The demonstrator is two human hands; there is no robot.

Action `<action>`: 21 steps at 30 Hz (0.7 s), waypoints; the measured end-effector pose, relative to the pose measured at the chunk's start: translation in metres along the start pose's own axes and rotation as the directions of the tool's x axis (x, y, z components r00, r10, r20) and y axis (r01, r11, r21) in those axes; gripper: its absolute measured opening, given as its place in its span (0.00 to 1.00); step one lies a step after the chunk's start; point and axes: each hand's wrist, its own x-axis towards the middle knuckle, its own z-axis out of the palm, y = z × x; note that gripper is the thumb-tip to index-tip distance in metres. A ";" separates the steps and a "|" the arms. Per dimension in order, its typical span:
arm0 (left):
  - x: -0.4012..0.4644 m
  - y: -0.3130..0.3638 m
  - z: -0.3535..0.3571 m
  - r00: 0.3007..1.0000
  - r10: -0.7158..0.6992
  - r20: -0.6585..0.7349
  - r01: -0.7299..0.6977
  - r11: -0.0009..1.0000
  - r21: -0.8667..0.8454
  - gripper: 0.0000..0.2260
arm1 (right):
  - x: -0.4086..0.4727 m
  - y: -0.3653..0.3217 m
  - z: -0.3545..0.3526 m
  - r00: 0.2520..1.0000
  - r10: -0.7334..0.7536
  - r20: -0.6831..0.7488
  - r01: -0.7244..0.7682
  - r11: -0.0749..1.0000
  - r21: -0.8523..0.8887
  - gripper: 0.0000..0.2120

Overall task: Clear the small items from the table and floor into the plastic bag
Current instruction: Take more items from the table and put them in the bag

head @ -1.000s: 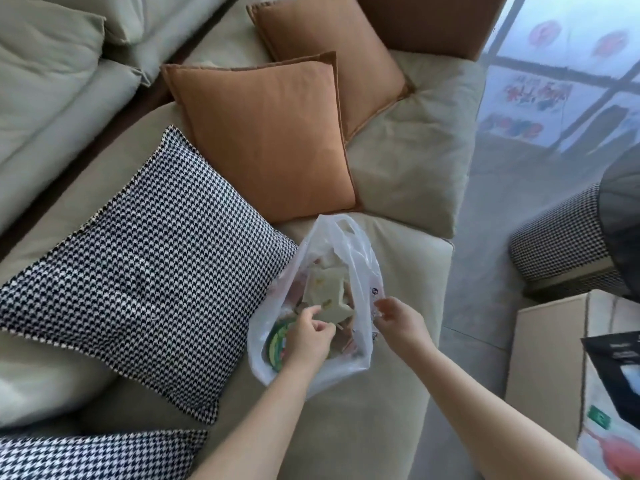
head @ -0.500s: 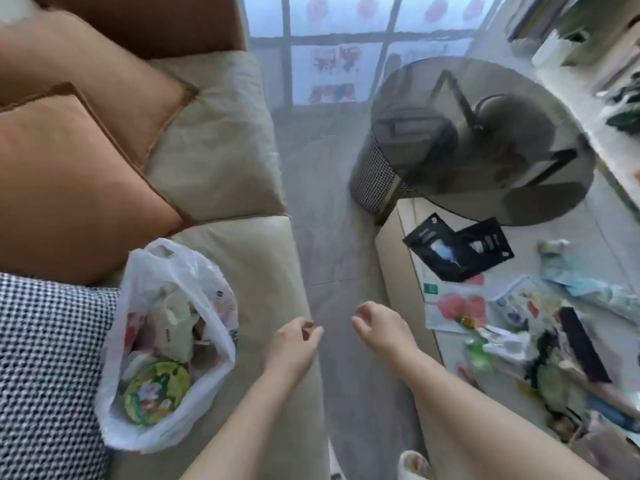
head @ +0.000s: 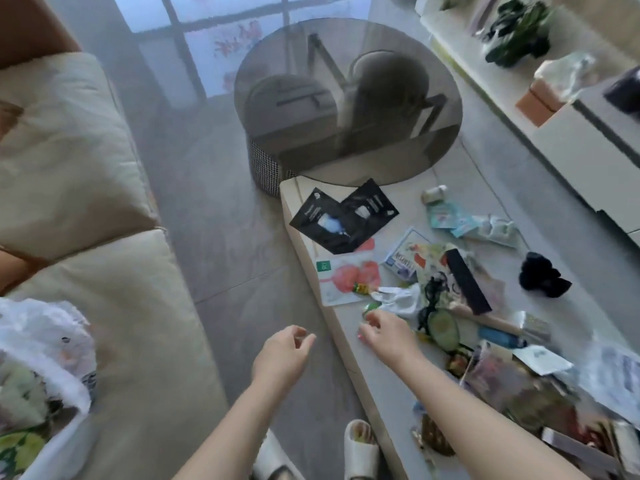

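Observation:
The white plastic bag (head: 45,344) sits on the beige sofa (head: 114,306) at the far left, partly filled with wrappers. The low table (head: 346,327) on the right is littered with several small items: two black sachets (head: 343,216), a pink-printed packet (head: 346,280), a crumpled white tissue (head: 398,299), a small green piece (head: 370,307), a black scrunchie (head: 540,277). My right hand (head: 386,336) hovers over the table's near edge, fingers loosely curled, just below the green piece. My left hand (head: 282,355) hangs empty over the floor between sofa and table.
A round dark glass table (head: 348,102) stands beyond the low table. A white shelf unit (head: 571,140) with a plant runs along the right. My slippered feet (head: 360,452) stand on the grey floor strip between sofa and table.
Both hands left the bag and swung right. My view turned from the sofa to the table, and my right hand now reaches over the table's near edge.

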 end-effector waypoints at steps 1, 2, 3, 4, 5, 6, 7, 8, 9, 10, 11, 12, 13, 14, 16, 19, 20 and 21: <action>0.001 0.013 0.012 1.000 0.006 0.012 -0.006 1.000 0.010 0.14 | 0.002 0.016 -0.008 1.000 0.017 -0.004 -0.017 1.000 0.015 0.14; 0.003 0.025 0.023 1.000 0.009 0.021 -0.009 1.000 0.019 0.14 | 0.004 0.031 -0.015 1.000 0.030 -0.008 -0.029 0.999 0.034 0.15; 0.005 0.035 0.034 1.000 0.010 0.029 -0.011 1.000 0.023 0.14 | 0.007 0.046 -0.021 0.999 0.040 -0.012 -0.039 0.998 0.048 0.15; 0.007 0.046 0.044 0.999 0.012 0.038 -0.013 0.999 0.029 0.14 | 0.009 0.060 -0.027 0.999 0.050 -0.015 -0.049 0.997 0.056 0.16; 0.009 0.056 0.055 0.999 0.016 0.047 -0.017 0.999 0.038 0.14 | 0.012 0.074 -0.032 0.998 0.061 -0.014 -0.060 0.996 0.062 0.16; 0.011 0.065 0.066 0.998 0.020 0.057 -0.023 0.998 0.051 0.14 | 0.014 0.089 -0.036 0.997 0.074 -0.010 -0.074 0.995 0.067 0.16; 0.013 0.073 0.076 0.997 0.023 0.069 -0.027 0.997 0.066 0.14 | 0.017 0.103 -0.040 0.996 0.090 -0.005 -0.089 0.994 0.068 0.16; 0.015 0.081 0.087 0.996 0.024 0.082 -0.031 0.996 0.082 0.14 | 0.020 0.118 -0.043 0.994 0.108 0.001 -0.108 0.992 0.067 0.16; 0.018 0.088 0.098 0.995 0.026 0.094 -0.035 0.995 0.096 0.14 | 0.023 0.132 -0.046 0.992 0.125 0.003 -0.125 0.990 0.064 0.16; 0.021 0.094 0.107 0.994 0.029 0.107 -0.041 0.994 0.106 0.14 | 0.026 0.145 -0.047 0.990 0.144 0.000 -0.144 0.987 0.066 0.15; 0.024 0.100 0.117 0.992 0.035 0.118 -0.049 0.992 0.117 0.14 | 0.029 0.158 -0.049 0.986 0.165 -0.005 -0.164 0.984 0.073 0.14; 0.027 0.105 0.126 0.991 0.039 0.130 -0.056 0.990 0.131 0.14 | 0.031 0.169 -0.050 0.983 0.186 -0.011 -0.184 0.979 0.082 0.15; 0.030 0.110 0.135 0.989 0.044 0.141 -0.065 0.987 0.145 0.14 | 0.034 0.179 -0.051 0.978 0.208 -0.014 -0.206 0.974 0.091 0.15; 0.033 0.116 0.142 0.987 0.049 0.151 -0.073 0.985 0.154 0.14 | 0.036 0.187 -0.052 0.974 0.228 -0.016 -0.225 0.969 0.102 0.15; 0.038 0.126 0.155 0.984 0.064 0.166 -0.089 0.985 0.149 0.14 | 0.042 0.201 -0.052 0.965 0.262 -0.016 -0.259 0.959 0.118 0.16; 0.051 0.141 0.172 0.978 0.092 0.186 -0.113 0.987 0.111 0.13 | 0.055 0.216 -0.049 0.951 0.309 -0.002 -0.306 0.942 0.137 0.17; 0.057 0.146 0.179 0.975 0.096 0.198 -0.119 0.987 0.104 0.13 | 0.060 0.220 -0.047 0.947 0.321 0.006 -0.319 0.937 0.142 0.18; 0.065 0.150 0.186 0.973 0.101 0.209 -0.124 0.987 0.098 0.13 | 0.066 0.224 -0.043 0.945 0.327 0.012 -0.326 0.935 0.143 0.18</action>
